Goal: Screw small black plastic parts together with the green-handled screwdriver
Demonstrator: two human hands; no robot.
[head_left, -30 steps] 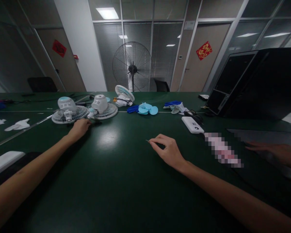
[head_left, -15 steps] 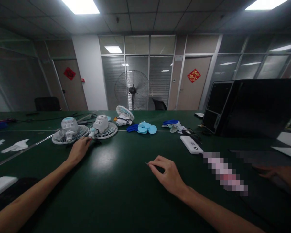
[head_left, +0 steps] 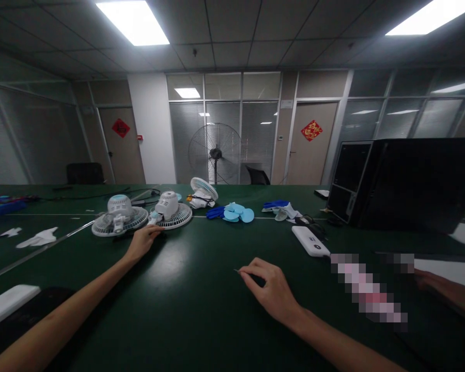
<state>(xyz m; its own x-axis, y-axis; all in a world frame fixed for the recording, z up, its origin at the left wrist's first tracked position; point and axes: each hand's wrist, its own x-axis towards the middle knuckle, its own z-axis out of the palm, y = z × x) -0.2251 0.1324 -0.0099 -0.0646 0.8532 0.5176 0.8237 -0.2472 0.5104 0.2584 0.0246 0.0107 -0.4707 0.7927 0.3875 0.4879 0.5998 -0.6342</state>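
My left hand reaches out to the front edge of a white desk fan lying face down. Its fingers are pressed together at a small dark thing there, which I cannot make out. A second white fan lies face down just left of it. My right hand, above the table's middle, pinches a small thin piece between thumb and forefinger; its thin end sticks out to the left.
Behind are a third small fan, light-blue fan blades and blue-and-white gloves. On the right lie a white power bank and a black computer case. Another person's hand rests at the right edge.
My left hand has slid a little to the right along the fan's front edge. My right hand keeps its pinch. The head view has tilted up slightly, and the other person's hand has shifted.
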